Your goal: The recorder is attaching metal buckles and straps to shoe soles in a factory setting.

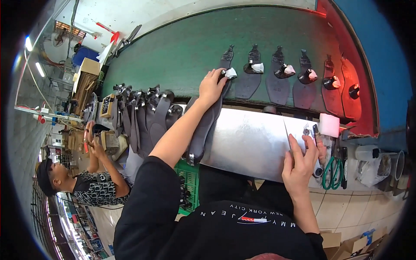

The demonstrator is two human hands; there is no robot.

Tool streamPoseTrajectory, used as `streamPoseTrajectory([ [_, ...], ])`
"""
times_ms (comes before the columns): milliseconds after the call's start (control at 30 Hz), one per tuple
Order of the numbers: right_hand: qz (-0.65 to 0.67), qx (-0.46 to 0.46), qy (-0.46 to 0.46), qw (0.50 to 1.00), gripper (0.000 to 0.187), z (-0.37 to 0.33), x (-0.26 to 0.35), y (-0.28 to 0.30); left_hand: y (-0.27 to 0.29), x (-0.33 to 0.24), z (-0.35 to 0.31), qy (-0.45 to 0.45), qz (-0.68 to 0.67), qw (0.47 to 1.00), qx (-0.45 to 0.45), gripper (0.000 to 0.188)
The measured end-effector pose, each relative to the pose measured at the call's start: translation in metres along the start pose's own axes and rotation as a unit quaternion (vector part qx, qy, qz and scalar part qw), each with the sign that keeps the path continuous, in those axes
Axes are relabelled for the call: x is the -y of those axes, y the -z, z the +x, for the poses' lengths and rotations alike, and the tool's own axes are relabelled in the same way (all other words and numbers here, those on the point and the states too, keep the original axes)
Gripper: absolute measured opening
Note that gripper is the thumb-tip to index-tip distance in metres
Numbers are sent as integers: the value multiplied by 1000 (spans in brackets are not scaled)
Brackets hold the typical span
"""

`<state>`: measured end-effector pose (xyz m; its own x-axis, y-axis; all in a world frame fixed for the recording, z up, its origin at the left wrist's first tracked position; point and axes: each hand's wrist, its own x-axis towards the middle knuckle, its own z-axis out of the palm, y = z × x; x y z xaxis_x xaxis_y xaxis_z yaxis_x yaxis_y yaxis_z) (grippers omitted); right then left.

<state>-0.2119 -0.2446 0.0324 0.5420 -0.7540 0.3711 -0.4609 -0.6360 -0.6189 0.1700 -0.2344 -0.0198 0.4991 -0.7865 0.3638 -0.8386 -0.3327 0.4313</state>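
Note:
My left hand (210,89) is closed on a dark sandal piece (227,63) at the edge of the green belt. Its fingers pinch beside a black strap part with a white wad (231,73). A long dark sole (206,125) hangs from there over the metal plate (247,134). Above the plate's right end, my right hand (301,162) has thumb and forefinger around a slender pointed tool (286,130), its exact kind unclear. Right of my left hand, several flat dark sandal pieces (278,89) lie in a row, most with a white wad at the strap.
Several dark sandal parts (151,112) are heaped left of my left arm. Beyond the plate's right end lie a pink block (329,125), green-handled scissors (333,173) and other tools. A green crate (190,184) stands below. Another person (95,186) works at left.

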Motion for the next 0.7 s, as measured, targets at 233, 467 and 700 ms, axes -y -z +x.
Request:
streamPoseTrajectory([
  [233,-13,-59,52,997,42,-6,34,16,12,-21,40,-81,-65,985,-137,22],
  [467,289,-14,-35,957,22,-18,37,27,101,-117,8,83,-538,837,-52,21],
  [700,735,178,-160,635,32,-14,63,2,130,-156,-191,325,-706,587,226,18],
])
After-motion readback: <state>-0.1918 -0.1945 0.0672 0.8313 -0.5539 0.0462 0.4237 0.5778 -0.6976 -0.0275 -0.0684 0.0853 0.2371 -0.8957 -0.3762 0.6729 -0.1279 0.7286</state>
